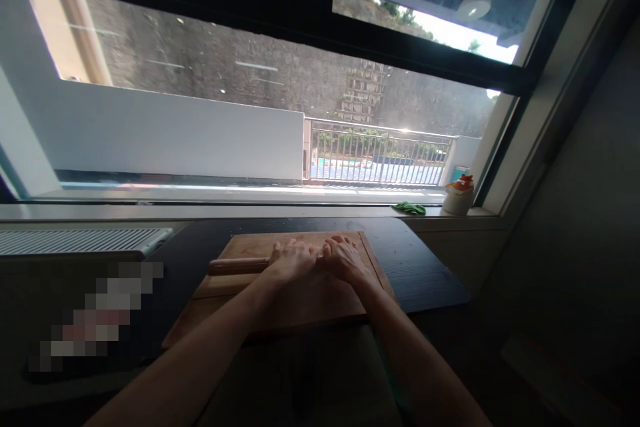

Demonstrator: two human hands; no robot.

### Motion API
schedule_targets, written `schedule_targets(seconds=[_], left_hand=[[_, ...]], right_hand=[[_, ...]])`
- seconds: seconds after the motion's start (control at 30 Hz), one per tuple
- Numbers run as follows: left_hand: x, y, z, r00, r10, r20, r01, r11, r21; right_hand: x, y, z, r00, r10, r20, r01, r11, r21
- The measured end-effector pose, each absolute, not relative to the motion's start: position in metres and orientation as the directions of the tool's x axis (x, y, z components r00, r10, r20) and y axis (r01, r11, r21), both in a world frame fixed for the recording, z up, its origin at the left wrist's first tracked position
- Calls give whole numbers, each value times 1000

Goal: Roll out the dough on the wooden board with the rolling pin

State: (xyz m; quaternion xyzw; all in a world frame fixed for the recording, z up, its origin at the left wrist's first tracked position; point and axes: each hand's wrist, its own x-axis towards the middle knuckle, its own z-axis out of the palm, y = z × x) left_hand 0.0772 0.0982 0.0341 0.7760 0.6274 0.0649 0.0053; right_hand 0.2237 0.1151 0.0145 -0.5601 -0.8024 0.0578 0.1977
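A wooden rolling pin (239, 266) lies crosswise on a wooden cutting board (330, 300), its left end sticking out bare. Over its middle part sits my left hand (294, 257), back of the hand up and fingers bent down over the far side. Close beside it on the right, my right hand (346, 259) is curled down in line with the pin. A pale strip shows in the narrow gap between the hands. The pin's right end, and anything beneath my palms, is hidden.
The board rests on a dark table (415, 267) below a wide window. On the sill are a green cloth-like item (410, 208) and a white container (457, 199) with an orange-red top. A white radiator (85, 240) stands at left, above a pixelated patch.
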Motion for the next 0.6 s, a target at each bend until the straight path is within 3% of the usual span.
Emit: schedule_targets(seconds=[0.13, 0.23, 0.33, 0.6], left_hand=[[78, 87, 35, 242, 962, 126, 968, -249, 40], [74, 98, 35, 267, 958, 108, 961, -273, 50], [69, 116, 35, 288, 954, 81, 953, -294, 75], [64, 128, 35, 287, 957, 49, 943, -291, 162]], right_hand=[[240, 89, 14, -366, 880, 303, 829, 457, -323], [262, 83, 10, -423, 854, 303, 741, 518, -427], [280, 83, 2, -375, 856, 356, 692, 513, -507], [277, 65, -3, -234, 884, 405, 760, 427, -491]])
